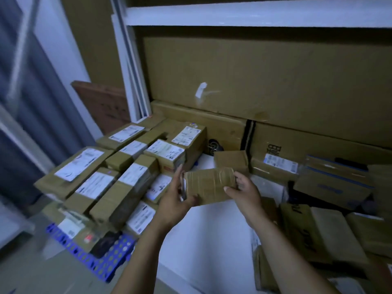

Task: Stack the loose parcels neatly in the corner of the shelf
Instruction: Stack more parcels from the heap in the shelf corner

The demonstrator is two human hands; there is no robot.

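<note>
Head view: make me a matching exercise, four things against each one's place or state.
Things:
1 taped parcel
2 blue crate
3 big carton
4 labelled parcels

Places or states:
a upright at the back
b held between left hand and right hand
c stacked in rows at the left
d bottom left, below the stack

Pairs: 1-b, 2-d, 3-a, 4-c

Nothing here reads clearly to you. The white shipping labels (81, 164) on the stacked parcels (125, 198) blur to grey streaks. On the back carton (318, 143) bold dark characters (273, 147) stand sideways, and dark letters (302, 210) run along a brown parcel (331, 230) at your right; neither can be made out.
</note>
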